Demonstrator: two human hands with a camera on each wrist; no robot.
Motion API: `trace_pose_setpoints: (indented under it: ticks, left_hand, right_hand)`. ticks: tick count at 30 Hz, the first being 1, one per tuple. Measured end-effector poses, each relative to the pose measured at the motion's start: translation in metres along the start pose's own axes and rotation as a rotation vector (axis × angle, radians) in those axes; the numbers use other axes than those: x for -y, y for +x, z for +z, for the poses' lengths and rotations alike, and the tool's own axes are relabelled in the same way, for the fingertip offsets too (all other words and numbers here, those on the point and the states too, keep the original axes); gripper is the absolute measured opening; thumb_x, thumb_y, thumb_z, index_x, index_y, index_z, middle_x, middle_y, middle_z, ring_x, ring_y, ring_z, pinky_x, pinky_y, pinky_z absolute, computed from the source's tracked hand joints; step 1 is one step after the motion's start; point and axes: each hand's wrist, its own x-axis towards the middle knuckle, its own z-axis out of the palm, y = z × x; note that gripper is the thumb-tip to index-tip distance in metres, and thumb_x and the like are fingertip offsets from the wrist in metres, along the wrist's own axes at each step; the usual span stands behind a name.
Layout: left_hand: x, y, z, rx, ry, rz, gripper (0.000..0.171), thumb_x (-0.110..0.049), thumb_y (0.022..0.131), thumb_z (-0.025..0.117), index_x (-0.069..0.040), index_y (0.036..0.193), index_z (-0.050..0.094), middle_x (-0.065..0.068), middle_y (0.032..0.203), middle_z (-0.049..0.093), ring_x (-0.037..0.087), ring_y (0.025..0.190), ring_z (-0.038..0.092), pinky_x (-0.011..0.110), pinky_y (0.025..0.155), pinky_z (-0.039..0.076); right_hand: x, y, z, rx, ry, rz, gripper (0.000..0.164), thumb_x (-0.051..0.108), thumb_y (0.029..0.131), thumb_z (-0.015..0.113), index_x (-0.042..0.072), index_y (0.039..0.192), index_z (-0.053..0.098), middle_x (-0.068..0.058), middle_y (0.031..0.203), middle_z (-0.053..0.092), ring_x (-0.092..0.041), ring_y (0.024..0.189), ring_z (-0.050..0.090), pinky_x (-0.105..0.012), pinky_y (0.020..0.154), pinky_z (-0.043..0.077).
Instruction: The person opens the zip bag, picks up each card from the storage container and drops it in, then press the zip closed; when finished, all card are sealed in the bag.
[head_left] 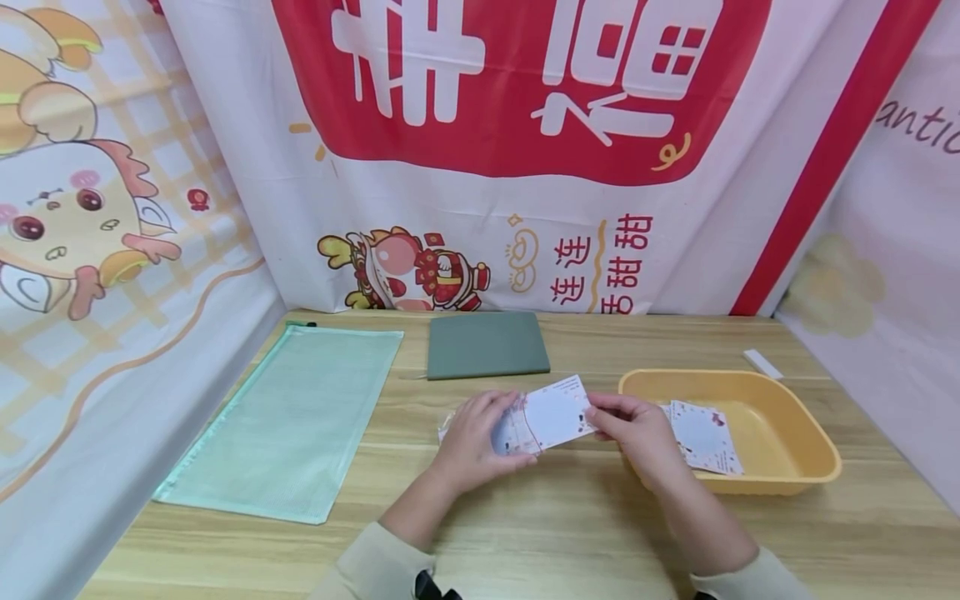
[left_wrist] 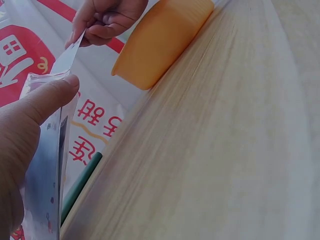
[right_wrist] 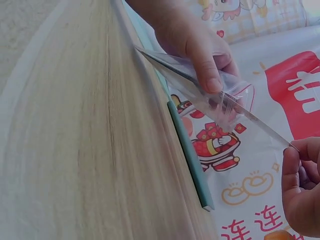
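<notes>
A clear plastic bag (right_wrist: 220,112) with a red line near its mouth is held by my left hand (head_left: 471,440), the thumb lying along its side. Printed cards show through the plastic in the left wrist view. One white card with a small printed border (head_left: 557,414) sticks partly out of the bag's mouth. My right hand (head_left: 647,437) pinches that card's outer end between thumb and fingers. Beside the right hand stands a yellow-orange basket (head_left: 813,462), with several similar cards (head_left: 705,437) lying in its left part.
A grey-green notebook (head_left: 487,344) lies behind the hands, near the back of the wooden table. On the left is a mint zip pouch (head_left: 292,421), lying flat. A small white strip (head_left: 762,363) lies behind the basket. Printed cloths (head_left: 480,200) hang around the back and sides.
</notes>
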Motion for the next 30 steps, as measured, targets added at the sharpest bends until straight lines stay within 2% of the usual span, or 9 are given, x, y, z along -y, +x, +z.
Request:
trace_pose_setpoints:
  ticks: [4, 9, 13, 15, 18, 23, 30]
  left_hand:
    - [0.000, -0.001, 0.001, 0.004, -0.011, 0.003, 0.086, -0.047, 0.072, 0.082, -0.011, 0.143, 0.049, 0.007, 0.137, 0.055, 0.025, 0.126, 0.052, 0.048, 0.107, 0.042]
    - [0.000, -0.001, 0.000, 0.006, -0.016, 0.002, 0.085, -0.047, 0.073, 0.082, -0.011, 0.143, 0.049, 0.006, 0.137, 0.055, 0.025, 0.127, 0.051, 0.048, 0.107, 0.043]
    - [0.000, -0.001, 0.000, 0.001, -0.019, 0.007, 0.085, -0.047, 0.073, 0.082, -0.011, 0.143, 0.049, 0.007, 0.137, 0.055, 0.025, 0.126, 0.052, 0.049, 0.107, 0.042]
    - [0.000, -0.001, -0.001, -0.001, -0.015, 0.005, 0.085, -0.047, 0.072, 0.082, -0.011, 0.143, 0.049, 0.007, 0.137, 0.055, 0.025, 0.126, 0.052, 0.048, 0.107, 0.042]
    - [0.000, -0.001, -0.001, -0.001, -0.016, 0.001, 0.085, -0.046, 0.073, 0.082, -0.011, 0.143, 0.049, 0.007, 0.137, 0.055, 0.025, 0.127, 0.051, 0.049, 0.107, 0.042]
    - [0.000, -0.001, -0.001, -0.001, -0.023, 0.001, 0.084, -0.046, 0.073, 0.082, -0.011, 0.142, 0.050, 0.007, 0.138, 0.055, 0.025, 0.127, 0.051, 0.049, 0.107, 0.042]
    - [0.000, -0.001, -0.001, 0.003, -0.032, -0.002, 0.085, -0.046, 0.073, 0.082, -0.015, 0.144, 0.048, 0.007, 0.138, 0.054, 0.024, 0.127, 0.051, 0.048, 0.107, 0.043]
  right_hand:
    - [-0.002, 0.001, 0.005, 0.022, 0.012, -0.030, 0.040, 0.017, 0.089, 0.072, -0.002, 0.124, 0.065, -0.013, 0.118, 0.069, -0.007, 0.082, 0.066, -0.022, 0.075, 0.058]
    - [-0.003, 0.002, -0.001, 0.089, -0.061, -0.049, 0.039, 0.025, 0.092, 0.068, 0.004, 0.125, 0.066, -0.010, 0.119, 0.070, -0.013, 0.086, 0.065, -0.023, 0.076, 0.057]
    - [-0.004, 0.001, -0.013, 0.143, -0.147, -0.151, 0.036, 0.025, 0.094, 0.065, 0.005, 0.124, 0.067, -0.006, 0.110, 0.072, -0.012, 0.077, 0.058, -0.022, 0.067, 0.053]
    - [-0.004, 0.001, -0.016, 0.164, -0.170, -0.217, 0.036, 0.022, 0.093, 0.067, 0.003, 0.123, 0.067, -0.008, 0.105, 0.071, -0.009, 0.073, 0.054, -0.022, 0.063, 0.050]
    - [-0.005, 0.001, -0.018, 0.185, -0.195, -0.268, 0.035, 0.021, 0.092, 0.068, 0.002, 0.121, 0.068, -0.011, 0.104, 0.070, -0.006, 0.074, 0.052, -0.021, 0.061, 0.047]
    - [-0.008, 0.004, -0.014, 0.218, -0.238, -0.267, 0.034, 0.021, 0.091, 0.069, 0.003, 0.119, 0.069, -0.015, 0.113, 0.070, -0.007, 0.085, 0.057, -0.020, 0.069, 0.051]
    - [-0.011, 0.006, 0.000, 0.240, -0.323, -0.255, 0.030, 0.025, 0.090, 0.071, 0.010, 0.116, 0.072, -0.008, 0.104, 0.071, -0.017, 0.082, 0.055, -0.021, 0.066, 0.050]
